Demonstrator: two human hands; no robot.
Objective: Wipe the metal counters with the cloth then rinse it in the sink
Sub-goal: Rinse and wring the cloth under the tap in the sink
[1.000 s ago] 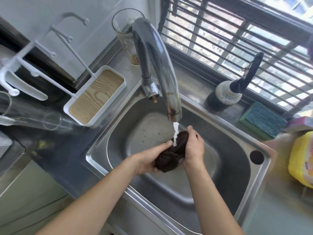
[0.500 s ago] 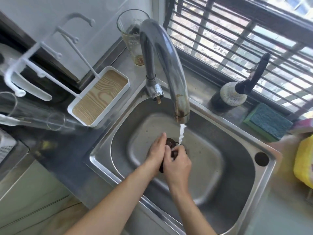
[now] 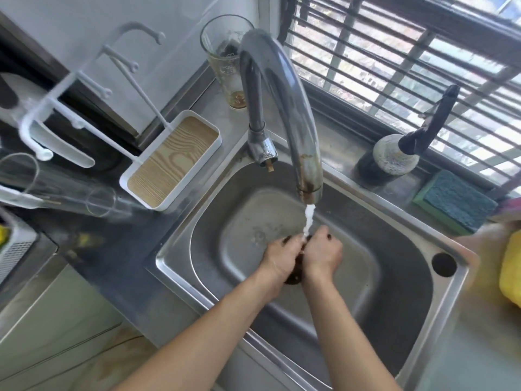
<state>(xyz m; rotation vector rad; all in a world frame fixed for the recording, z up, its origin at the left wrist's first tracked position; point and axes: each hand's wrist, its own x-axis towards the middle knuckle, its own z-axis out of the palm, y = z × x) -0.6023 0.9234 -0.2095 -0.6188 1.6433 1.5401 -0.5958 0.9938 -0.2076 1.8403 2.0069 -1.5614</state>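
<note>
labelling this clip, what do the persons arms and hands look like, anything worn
Both forearms are bare, with no sleeve in view. The left hand and right hand wear no gloves, and no watch, bracelet or ring shows. Fingernails are too blurred to judge.

cloth: dark, bunched, mostly hidden | under running water | over steel sink | colour likely brown

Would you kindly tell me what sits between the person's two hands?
In the head view, the dark brown cloth is squeezed between left hand and right hand.
</note>
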